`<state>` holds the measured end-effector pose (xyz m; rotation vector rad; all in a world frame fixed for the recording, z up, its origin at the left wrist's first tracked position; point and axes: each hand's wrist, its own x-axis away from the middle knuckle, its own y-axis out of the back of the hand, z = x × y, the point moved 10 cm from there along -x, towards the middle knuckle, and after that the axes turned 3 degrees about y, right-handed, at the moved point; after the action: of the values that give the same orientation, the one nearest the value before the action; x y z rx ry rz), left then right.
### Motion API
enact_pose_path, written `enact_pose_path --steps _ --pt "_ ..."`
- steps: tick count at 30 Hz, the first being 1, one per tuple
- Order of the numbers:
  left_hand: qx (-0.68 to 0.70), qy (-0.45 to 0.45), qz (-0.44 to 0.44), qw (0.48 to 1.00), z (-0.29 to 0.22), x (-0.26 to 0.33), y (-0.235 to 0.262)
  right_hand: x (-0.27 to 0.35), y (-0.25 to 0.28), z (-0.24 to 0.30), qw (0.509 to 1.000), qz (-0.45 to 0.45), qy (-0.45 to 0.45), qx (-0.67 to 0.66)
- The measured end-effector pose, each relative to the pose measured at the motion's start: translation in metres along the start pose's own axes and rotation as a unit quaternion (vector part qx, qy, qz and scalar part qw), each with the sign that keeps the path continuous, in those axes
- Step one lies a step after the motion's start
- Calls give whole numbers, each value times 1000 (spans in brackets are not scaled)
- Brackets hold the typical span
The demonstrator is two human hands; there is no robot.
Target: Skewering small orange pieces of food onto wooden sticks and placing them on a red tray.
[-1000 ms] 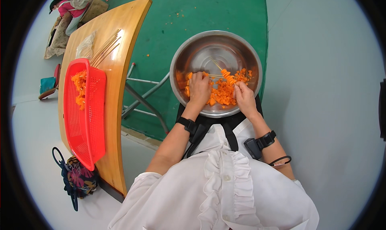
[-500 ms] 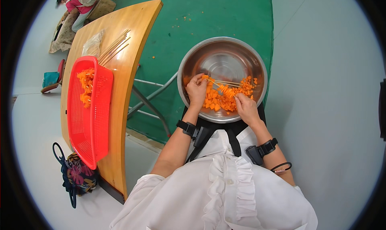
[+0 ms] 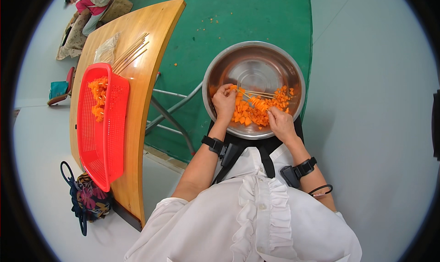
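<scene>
On the far left, beside the wooden table, a patterned bag lies on the floor. A red basket on the table holds orange pieces at its far end, with loose sticks just beyond it. Further right, a metal bowl (resting on the person's lap) holds carrot chunks. The left hand is closed on thin skewers lying across the chunks; the right hand pinches among the chunks, what exactly I cannot tell.
</scene>
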<state>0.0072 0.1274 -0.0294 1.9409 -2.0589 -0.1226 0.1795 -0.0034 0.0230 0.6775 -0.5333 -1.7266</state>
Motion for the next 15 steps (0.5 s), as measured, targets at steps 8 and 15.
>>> enact_pose_path --steps 8,15 --pt "20 4 5 1000 -1 2 -2 0 0 -1 1000 -5 0 1" --pt "-27 -21 1 999 2 0 -1 1 0 1 1000 -12 8 1"
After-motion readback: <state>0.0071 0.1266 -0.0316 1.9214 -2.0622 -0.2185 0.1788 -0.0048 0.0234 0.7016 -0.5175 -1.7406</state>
